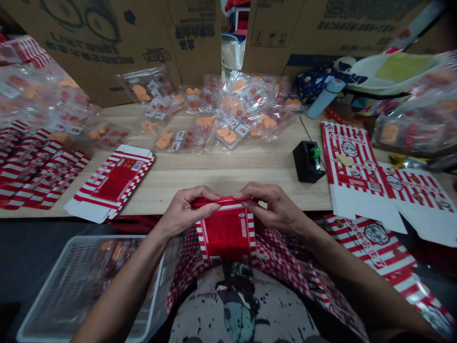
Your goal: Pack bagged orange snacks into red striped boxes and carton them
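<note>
In the head view, the left hand (185,212) and right hand (274,207) pinch the top edge of a red-and-white striped cardboard carton (226,233), held just off the tabletop's (221,178) near edge. Too hard a squeeze could crease the thin card — a slip could drop it toward the plastic basket (43,286).

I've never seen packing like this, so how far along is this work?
Done: clear packets of orange pieces sit in a white plastic basket. In hand: left hand and right hand fold a red-and-white striped cardboard carton. Remaining: flat striped cartons and more clear plastic packets on the pale wooden table.
</note>
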Demonstrator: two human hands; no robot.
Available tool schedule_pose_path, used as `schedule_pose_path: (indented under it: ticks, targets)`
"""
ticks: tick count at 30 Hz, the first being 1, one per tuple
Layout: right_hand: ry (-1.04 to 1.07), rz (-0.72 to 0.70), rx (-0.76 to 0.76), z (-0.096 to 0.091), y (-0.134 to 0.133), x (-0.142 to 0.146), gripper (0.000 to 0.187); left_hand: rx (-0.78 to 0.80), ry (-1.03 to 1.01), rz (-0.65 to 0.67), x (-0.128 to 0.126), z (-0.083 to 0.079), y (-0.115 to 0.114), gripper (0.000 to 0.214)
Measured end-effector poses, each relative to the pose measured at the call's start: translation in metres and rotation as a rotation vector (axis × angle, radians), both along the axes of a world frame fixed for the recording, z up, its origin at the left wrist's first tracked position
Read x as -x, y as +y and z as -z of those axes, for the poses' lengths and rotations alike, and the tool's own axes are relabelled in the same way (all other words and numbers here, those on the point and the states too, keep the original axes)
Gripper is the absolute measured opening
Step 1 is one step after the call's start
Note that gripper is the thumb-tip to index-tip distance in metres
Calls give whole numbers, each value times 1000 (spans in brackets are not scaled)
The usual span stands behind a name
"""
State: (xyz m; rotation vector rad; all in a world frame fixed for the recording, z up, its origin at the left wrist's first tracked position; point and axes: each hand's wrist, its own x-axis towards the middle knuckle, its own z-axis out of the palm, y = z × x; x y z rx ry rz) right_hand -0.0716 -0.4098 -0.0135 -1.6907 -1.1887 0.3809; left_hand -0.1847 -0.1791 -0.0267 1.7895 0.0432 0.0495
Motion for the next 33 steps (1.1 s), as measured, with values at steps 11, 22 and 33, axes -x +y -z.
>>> schedule_pose_path:
  ticks: [11, 22, 33]
  targets:
    - [265, 495, -55, -3, -49, -44, 43, -431, -490, -210, -30, -58, -12, 38]
    - [756, 1121, 146, 54, -132, -143, 5, -647, -555, -34, -95, -39, -9, 20]
    - [772, 1173, -82, 79, -123, -125, 18, -717, -631, -87, -96, -40, -15, 13]
